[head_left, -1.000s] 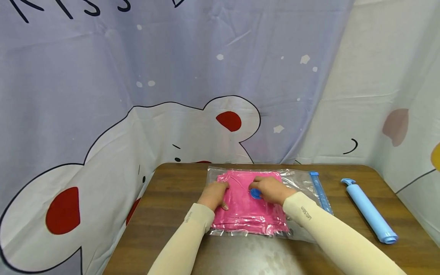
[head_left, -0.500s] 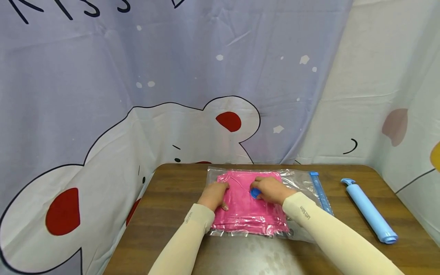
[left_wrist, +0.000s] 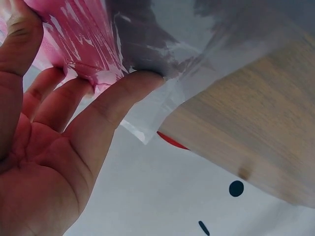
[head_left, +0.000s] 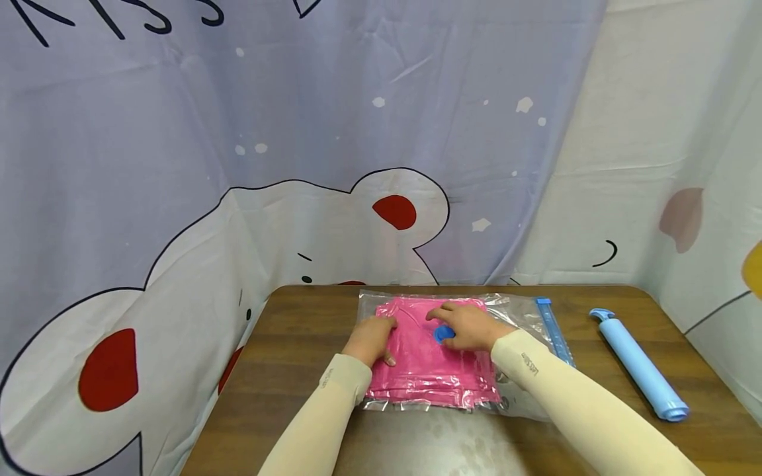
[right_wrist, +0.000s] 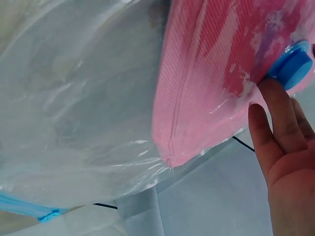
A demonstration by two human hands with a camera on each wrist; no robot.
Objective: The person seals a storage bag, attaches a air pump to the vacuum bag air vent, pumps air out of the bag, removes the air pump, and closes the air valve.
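Observation:
A folded pink cloth (head_left: pixel 411 350) lies inside a clear plastic storage bag (head_left: pixel 518 311) with a round blue valve cap (head_left: pixel 442 333) on top. My right hand (head_left: pixel 470 325) is over the cap, its fingers spread loosely around it. In the right wrist view one fingertip touches the edge of the blue cap (right_wrist: pixel 294 69); the thumb is mostly out of that view. My left hand (head_left: pixel 370 337) rests on the left side of the bag, over the edge of the cloth. The left wrist view shows its fingers extended against the plastic (left_wrist: pixel 142 105).
A blue slider strip (head_left: pixel 555 330) runs along the bag's right edge. To the right, a light blue hand pump (head_left: pixel 639 367) lies on the wooden table (head_left: pixel 292 370). A printed curtain (head_left: pixel 333 99) hangs behind the table.
My right fingers have come off their grip on the blue cap and spread, so more of the cap shows. The left hand stays in place. The head view has tilted slightly.

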